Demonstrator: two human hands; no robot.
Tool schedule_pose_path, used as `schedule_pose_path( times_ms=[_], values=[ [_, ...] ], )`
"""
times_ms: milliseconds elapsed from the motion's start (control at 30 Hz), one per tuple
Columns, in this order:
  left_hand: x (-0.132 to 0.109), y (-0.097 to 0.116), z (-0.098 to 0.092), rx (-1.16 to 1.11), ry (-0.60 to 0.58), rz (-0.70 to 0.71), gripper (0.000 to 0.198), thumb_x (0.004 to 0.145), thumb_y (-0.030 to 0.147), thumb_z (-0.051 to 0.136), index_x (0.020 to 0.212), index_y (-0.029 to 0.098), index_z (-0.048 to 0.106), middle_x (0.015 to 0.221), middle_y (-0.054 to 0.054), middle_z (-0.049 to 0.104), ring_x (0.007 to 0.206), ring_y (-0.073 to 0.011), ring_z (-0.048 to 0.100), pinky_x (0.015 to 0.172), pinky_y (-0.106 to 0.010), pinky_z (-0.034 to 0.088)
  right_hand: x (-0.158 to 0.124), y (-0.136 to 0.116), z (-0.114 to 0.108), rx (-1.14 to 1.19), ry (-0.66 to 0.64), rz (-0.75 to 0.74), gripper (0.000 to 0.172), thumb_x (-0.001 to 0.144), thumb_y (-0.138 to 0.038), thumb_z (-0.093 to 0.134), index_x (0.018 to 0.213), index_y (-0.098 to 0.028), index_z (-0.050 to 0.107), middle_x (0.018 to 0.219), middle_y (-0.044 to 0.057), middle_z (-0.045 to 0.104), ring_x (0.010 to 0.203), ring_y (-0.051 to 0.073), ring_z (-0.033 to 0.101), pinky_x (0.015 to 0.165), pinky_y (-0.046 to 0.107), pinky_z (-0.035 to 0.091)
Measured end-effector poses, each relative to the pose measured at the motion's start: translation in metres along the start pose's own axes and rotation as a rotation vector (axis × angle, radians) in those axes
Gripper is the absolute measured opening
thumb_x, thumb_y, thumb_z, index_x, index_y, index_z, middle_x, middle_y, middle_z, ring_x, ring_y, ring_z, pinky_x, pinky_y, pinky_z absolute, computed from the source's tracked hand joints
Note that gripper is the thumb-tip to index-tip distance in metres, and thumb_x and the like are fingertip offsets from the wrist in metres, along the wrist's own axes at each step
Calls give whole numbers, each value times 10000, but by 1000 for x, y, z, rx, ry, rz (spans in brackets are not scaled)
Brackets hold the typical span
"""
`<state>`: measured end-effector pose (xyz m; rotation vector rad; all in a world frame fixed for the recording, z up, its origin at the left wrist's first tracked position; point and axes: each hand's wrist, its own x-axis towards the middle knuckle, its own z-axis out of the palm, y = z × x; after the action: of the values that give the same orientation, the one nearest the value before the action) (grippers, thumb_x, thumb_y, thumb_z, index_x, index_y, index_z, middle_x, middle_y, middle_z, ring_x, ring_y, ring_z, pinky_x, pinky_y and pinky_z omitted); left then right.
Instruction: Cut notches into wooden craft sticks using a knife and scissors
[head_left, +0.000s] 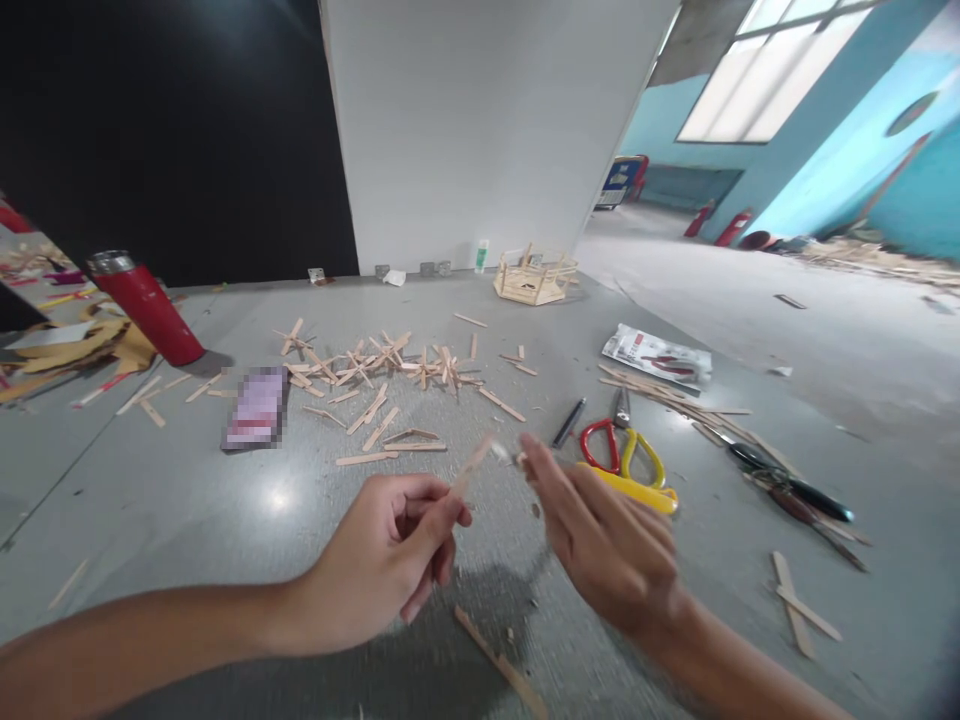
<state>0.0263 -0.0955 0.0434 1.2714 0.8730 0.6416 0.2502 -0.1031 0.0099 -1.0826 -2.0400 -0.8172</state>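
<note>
We pinch a flat, pale wooden stick (474,468) between the thumb and fingers of our left hand (397,550), its free end tipped up and away from us above the glossy grey tabletop (247,545). Our right hand (607,535) hovers just beside that end, its fingers stretched forward and close together; blur at the fingertips means we cannot tell whether they grip anything. Just beyond this hand we see pliers with one red and one yellow handle (622,408), a yellow-handled tool (641,492) partly behind our fingers, and a slim dark pen-like rod (568,422). Farther forward lies a loose heap of pale wooden sticks (382,358), and near the white panel (480,130) stands a many-sided wooden stick frame (532,288).
</note>
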Motion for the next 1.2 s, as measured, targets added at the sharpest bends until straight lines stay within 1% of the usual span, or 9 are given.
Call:
schedule_pose_path(
  times_ms=[133, 267, 333, 433, 533, 600, 700, 900, 1200],
  values=[
    [-2, -2, 0, 6, 7, 31, 443, 997, 576, 564, 935, 138, 601, 577, 61, 542, 333, -18, 375, 330, -124, 262, -4, -13, -10, 145, -74, -99, 645, 1030, -50, 510, 1626, -81, 265, 732, 13, 694, 597, 130, 629, 612, 251, 483],
    [-4, -1, -1, 27, 7, 73, 430, 1021, 554, 532, 899, 145, 586, 591, 57, 541, 347, -15, 371, 339, -120, 269, -3, -11, -8, 96, -48, -161, 656, 1023, -73, 551, 1617, -52, 273, 701, 11, 701, 559, 128, 617, 581, 253, 486],
    [-6, 0, 0, 29, 3, 71, 426, 1021, 551, 533, 875, 152, 570, 587, 58, 532, 351, -19, 368, 339, -123, 275, -1, -5, -5, -12, -30, -127, 640, 1014, -78, 578, 1605, -81, 334, 683, -4, 698, 548, 125, 627, 568, 243, 480],
    [-9, 1, 2, 51, 0, 60, 418, 1018, 545, 541, 878, 153, 575, 587, 57, 526, 354, -28, 379, 342, -134, 288, 4, 4, -2, -90, 6, 42, 550, 999, -61, 580, 1535, -150, 495, 679, -12, 706, 531, 125, 648, 533, 224, 476],
    [-9, 1, 4, 98, 37, 105, 412, 1021, 529, 538, 856, 154, 579, 583, 50, 525, 362, -35, 382, 348, -143, 283, 7, -1, -6, 250, 23, 294, 384, 1017, -86, 524, 1375, -165, 638, 675, -21, 716, 497, 104, 644, 555, 193, 521],
    [-9, 1, 5, 131, 72, 130, 408, 1024, 512, 532, 833, 155, 578, 570, 48, 517, 368, -39, 382, 350, -146, 274, 9, -12, -13, 573, -77, 459, 317, 1023, -116, 504, 1300, -158, 653, 600, -58, 667, 424, 88, 594, 496, 176, 511],
    [-9, 2, 5, 193, 101, 156, 420, 1033, 492, 515, 776, 162, 562, 553, 43, 507, 378, -45, 393, 358, -149, 280, 8, -28, -22, 816, -155, 448, 295, 1003, -114, 519, 1246, -154, 682, 561, -71, 636, 405, 76, 566, 460, 154, 491],
    [-10, 1, 3, 268, 69, 201, 441, 1057, 457, 462, 725, 175, 526, 552, 38, 501, 403, -51, 402, 387, -152, 301, 4, -33, -18, 841, -79, 365, 455, 960, -27, 519, 1368, -186, 643, 609, -59, 632, 437, 72, 554, 473, 153, 480],
    [-14, -2, 5, 368, 109, 263, 441, 1071, 426, 434, 715, 179, 519, 558, 31, 495, 418, -55, 386, 393, -153, 289, 3, -31, -21, 932, -172, 416, 462, 997, -71, 516, 1424, -216, 618, 554, -87, 495, 412, 79, 409, 427, 177, 383]
  ],
)
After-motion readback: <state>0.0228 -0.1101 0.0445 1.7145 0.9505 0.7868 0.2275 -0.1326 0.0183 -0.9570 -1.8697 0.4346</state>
